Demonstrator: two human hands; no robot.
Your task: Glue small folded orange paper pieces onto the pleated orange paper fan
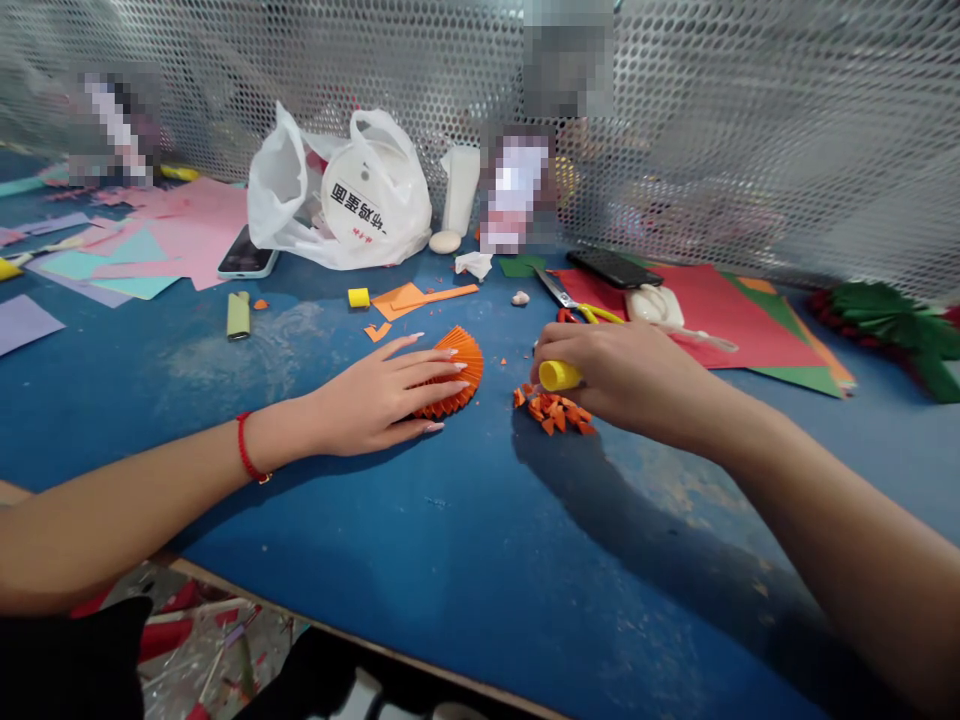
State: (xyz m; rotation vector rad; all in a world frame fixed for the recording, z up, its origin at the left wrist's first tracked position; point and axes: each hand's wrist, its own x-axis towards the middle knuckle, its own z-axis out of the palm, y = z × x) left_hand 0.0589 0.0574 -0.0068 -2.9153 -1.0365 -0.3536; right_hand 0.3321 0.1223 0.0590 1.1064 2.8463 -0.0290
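My left hand (pixel 382 395) lies flat with fingers stretched out, pressing on an orange pleated paper fan (pixel 461 362) on the blue table (pixel 450 560). My right hand (pixel 622 375) is closed around a yellow glue stick (pixel 559 375), its tip pointing left. Just below that hand sits a small heap of orange paper scraps (pixel 559 410). A red string bracelet (pixel 247 450) circles my left wrist.
Scissors (pixel 574 300), a phone (pixel 613 267) and red and green paper sheets (pixel 720 310) lie at the right back. A white plastic bag (pixel 337 195), another phone (pixel 246 255), a lighter (pixel 238 315), a yellow cap (pixel 358 297), orange offcuts (pixel 416 297) and pink paper (pixel 180 235) lie behind. Mesh screen (pixel 750 120) at back.
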